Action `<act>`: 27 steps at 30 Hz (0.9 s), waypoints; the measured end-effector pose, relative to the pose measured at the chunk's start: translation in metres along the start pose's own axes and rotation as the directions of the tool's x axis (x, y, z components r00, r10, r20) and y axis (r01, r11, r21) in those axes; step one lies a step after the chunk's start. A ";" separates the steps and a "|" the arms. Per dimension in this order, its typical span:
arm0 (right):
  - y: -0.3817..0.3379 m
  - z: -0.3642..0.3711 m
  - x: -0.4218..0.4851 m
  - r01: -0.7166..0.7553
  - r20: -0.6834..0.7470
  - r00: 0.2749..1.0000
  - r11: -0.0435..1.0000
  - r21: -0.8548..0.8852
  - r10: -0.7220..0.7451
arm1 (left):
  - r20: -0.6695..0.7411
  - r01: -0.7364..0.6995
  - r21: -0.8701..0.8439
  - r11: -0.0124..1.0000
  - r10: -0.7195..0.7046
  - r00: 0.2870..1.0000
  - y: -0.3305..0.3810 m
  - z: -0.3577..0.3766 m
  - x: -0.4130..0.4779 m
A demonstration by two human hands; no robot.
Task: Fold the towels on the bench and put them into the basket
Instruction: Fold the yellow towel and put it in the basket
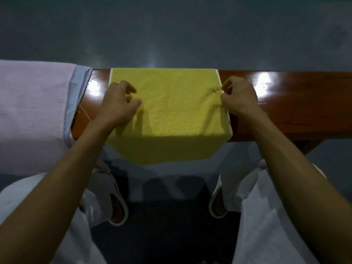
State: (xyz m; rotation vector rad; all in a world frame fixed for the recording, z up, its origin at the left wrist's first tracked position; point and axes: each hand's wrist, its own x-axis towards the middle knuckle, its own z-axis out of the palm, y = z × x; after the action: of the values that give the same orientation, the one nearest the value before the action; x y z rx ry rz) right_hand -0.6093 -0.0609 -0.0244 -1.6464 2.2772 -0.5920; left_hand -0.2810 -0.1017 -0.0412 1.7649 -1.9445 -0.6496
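A yellow towel point(171, 109) with white side trim lies across the glossy brown wooden bench point(285, 105), its near part hanging over the front edge. My right hand point(239, 97) pinches the towel's right edge, and the cloth puckers there. My left hand point(119, 103) sits over the towel's left edge with its fingers curled above the cloth; whether it grips the cloth is unclear. No basket is in view.
A pale lilac cloth point(32, 111) over a blue-grey one point(76, 96) covers the bench's left end. Grey floor point(171, 35) lies beyond the bench. My white-trousered legs and slippered feet point(118, 210) are below the front edge.
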 end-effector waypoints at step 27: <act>0.016 -0.010 -0.004 -0.176 0.099 0.980 0.984 0.015 0.174 | -0.156 0.273 0.231 0.934 -0.241 0.958 -0.026 -0.006 -0.016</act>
State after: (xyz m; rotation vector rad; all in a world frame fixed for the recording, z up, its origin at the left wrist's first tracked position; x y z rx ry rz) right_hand -0.6256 -0.0515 -0.0235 -1.4128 2.3042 -0.4842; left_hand -0.2556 -0.0883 -0.0521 2.1861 -1.7893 -0.3740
